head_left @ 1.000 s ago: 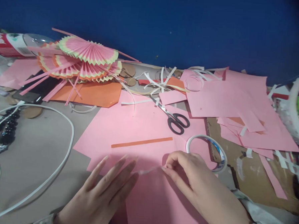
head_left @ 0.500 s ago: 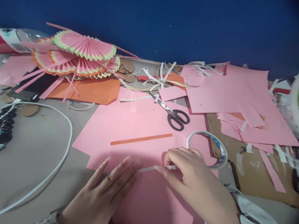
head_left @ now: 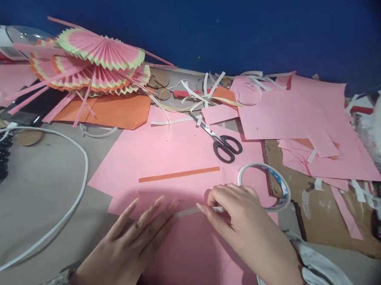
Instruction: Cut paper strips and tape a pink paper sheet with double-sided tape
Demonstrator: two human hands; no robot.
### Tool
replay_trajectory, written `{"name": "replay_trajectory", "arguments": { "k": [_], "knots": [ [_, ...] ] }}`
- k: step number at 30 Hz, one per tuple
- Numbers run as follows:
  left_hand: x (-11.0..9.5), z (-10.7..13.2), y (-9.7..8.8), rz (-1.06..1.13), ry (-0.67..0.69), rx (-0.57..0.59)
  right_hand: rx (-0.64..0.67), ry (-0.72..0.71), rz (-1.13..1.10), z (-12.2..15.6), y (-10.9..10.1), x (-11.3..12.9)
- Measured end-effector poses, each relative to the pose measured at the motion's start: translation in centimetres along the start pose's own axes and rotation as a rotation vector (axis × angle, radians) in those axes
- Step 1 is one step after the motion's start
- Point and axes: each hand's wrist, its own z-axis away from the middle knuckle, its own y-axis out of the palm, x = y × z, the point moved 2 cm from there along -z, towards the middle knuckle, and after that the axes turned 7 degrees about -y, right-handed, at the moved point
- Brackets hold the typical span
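My left hand (head_left: 136, 235) lies flat with its fingers stretched over pink paper (head_left: 177, 150), its fingertips at the left end of a narrow white tape strip (head_left: 188, 211). At the strip's right end my right hand (head_left: 242, 221) is closed, thumb and fingers pinched on the tape. Just behind that hand rests a tape roll (head_left: 285, 190) with a white rim and blue inside; the hand covers part of it. An orange paper strip (head_left: 179, 174) lies on the pink paper beyond both hands. Black-handled scissors (head_left: 225, 148) lie farther back.
Pleated paper fans (head_left: 102, 53) are stacked at the back left over orange paper (head_left: 115, 109). A white cable (head_left: 85, 166) loops at left. Pink sheets (head_left: 313, 110) and cardboard (head_left: 327, 222) lie at right. White paper scraps (head_left: 206, 92) are at the back middle.
The view has shifted slightly. My right thumb and fingers have moved a little along the tape strip, still pinched. My left hand stays flat on the paper.
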Motion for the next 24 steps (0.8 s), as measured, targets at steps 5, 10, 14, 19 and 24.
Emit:
{"name": "replay_trajectory", "arguments": {
  "k": [5,10,14,19,24],
  "knots": [
    [0.06,0.10,-0.03,0.003,-0.001,-0.023,-0.012,-0.002,-0.019,0.04,0.05,-0.15],
    [0.06,0.17,-0.18,0.004,0.000,-0.019,-0.025,-0.010,-0.009,0.11,-0.01,-0.03],
    [0.17,0.19,-0.17,0.028,0.013,-0.069,-0.029,-0.016,0.003,0.09,0.11,-0.05],
    [0.10,-0.09,-0.34,0.040,-0.006,-0.075,-0.037,-0.025,0.017,0.04,0.19,-0.09],
    [0.11,0.09,-0.24,0.038,-0.031,-0.051,-0.030,-0.028,0.035,0.22,0.35,-0.02]
  ]
}}
